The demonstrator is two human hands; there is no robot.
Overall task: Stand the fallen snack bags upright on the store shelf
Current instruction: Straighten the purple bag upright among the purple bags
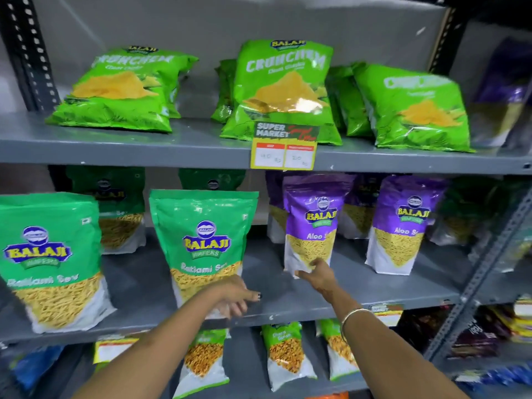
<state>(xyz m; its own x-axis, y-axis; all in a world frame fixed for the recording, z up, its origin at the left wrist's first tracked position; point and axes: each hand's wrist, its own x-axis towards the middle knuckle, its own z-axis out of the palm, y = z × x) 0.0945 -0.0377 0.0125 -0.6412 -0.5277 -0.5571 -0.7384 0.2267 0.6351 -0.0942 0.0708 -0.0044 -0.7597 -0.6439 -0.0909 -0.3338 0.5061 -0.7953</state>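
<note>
Two hands are reached to the middle shelf: the left hand, loosely spread, rests at the base of the green Ratlami Sev bag, while the right hand, fingers extended, touches the purple Aloo Sev bag without clasping it. Either upright bag could be toppled forward by a push. Progress upward is hindered by the price tag and leaning Crunchem bags.

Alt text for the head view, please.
A person's left hand touches the base of a green Ratlami Sev bag while the right hand touches a purple Aloo Sev bag, both upright on the middle shelf.
</note>
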